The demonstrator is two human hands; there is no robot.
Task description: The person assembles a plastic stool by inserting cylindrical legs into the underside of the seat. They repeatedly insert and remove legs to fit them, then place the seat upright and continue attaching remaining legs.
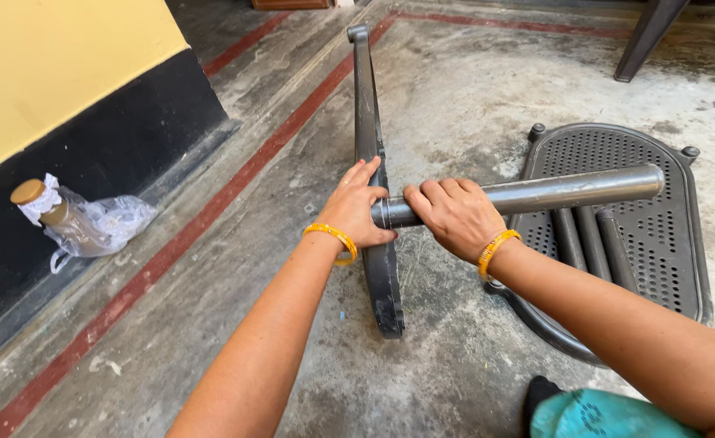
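Fingers of your right hand were wrapped tight over the grey plastic leg, clamped on it close to its near end, knuckles up and the yellow bangle sitting at the wrist. Your left hand lay flat against the dark seat panel, fingers together and pressed to its side with the thumb hooked round toward the leg's end, a second yellow bangle on that wrist. In the head view, that panel stood on edge on the concrete floor, running away from you, and the leg stuck out sideways from it to your right, held level above the floor, its end meeting the panel right between your two hands. Beyond the leg, a perforated grey chair back lay flat on the floor, with more loose legs resting on it. To your left, near the yellow and black wall, a bottle with a tan cap leaned among crumpled clear plastic. A red painted stripe ran along the floor between wall and panel. At the lower edge of the view, a teal cloth showed under your right forearm.
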